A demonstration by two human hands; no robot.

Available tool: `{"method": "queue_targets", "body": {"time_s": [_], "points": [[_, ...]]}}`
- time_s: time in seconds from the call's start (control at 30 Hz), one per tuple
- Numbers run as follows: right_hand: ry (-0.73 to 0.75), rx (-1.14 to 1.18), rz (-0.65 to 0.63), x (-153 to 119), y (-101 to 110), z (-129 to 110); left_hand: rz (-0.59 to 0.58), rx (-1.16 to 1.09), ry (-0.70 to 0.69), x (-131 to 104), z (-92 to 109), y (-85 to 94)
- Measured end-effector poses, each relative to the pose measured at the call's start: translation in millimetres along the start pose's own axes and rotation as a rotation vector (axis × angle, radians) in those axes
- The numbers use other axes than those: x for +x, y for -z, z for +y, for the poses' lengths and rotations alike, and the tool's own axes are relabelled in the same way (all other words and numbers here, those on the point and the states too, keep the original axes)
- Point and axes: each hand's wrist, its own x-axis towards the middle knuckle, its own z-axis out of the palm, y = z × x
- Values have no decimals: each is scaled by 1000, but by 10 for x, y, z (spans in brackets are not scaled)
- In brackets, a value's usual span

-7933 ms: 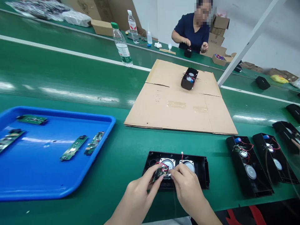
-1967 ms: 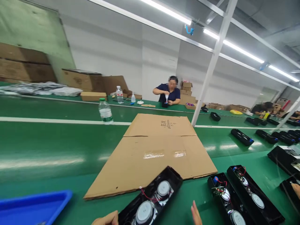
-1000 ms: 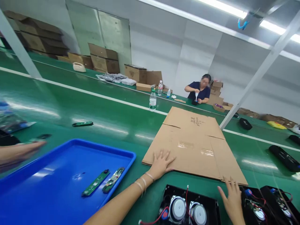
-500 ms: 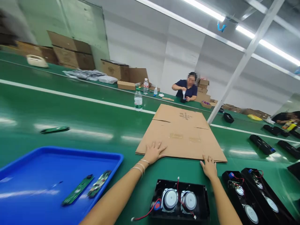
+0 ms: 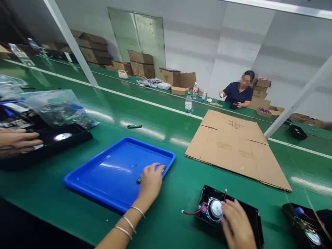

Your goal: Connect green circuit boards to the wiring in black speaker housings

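Observation:
My left hand (image 5: 150, 183) is down in the right side of a blue tray (image 5: 95, 185), fingers bent around a green circuit board (image 5: 164, 168). Most of that board is covered by the hand. Part of a second circuit board (image 5: 139, 180) shows at the hand's left. Over a black speaker box (image 5: 249, 216) rests my right hand (image 5: 238, 223), slightly blurred, thumb and fingers apart. Its fingertips are at a round silver speaker (image 5: 216, 208), and the hand hides the box's other half. A red wire (image 5: 193, 212) with a white plug sticks out to the left.
A flat cardboard sheet (image 5: 233, 145) lies beyond the box. More speaker boxes (image 5: 301, 221) are at right. A co-worker's hand (image 5: 18, 141) is over a black housing (image 5: 75, 135) beside bagged parts (image 5: 59, 109). Another person (image 5: 240, 91) sits opposite. A bottle (image 5: 188, 103) stands mid-table.
Both hands have left the cardboard sheet. My left hand has moved into the tray onto the boards, my right onto the speaker box. The view has swung left.

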Motion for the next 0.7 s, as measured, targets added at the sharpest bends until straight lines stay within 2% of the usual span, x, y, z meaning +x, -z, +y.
{"method": "queue_targets", "body": {"time_s": [0.07,0.13,0.2,0.3,0.4,0.47,0.57,0.6,0.7], "points": [[150,-23,26,141,-154,-341,14,7,162,10,-298,93],[172,-45,32,295,-319,-563,-38,-30,246,40,-504,129],[126,-36,53,434,-449,-696,-105,-102,272,71,-615,137],[42,51,93,568,-510,-773,-144,-240,290,79,-633,175],[-9,269,111,574,-412,-739,-161,-439,293,-15,-502,268],[-91,430,130,517,-304,-688,-211,-595,258,-154,-330,316],[-334,541,168,425,-154,-633,-364,-916,223,-446,24,322],[-395,554,185,413,-113,-627,-440,-1118,254,-549,151,313],[-420,582,206,454,-22,-640,-617,-1504,312,-802,482,293]]}}
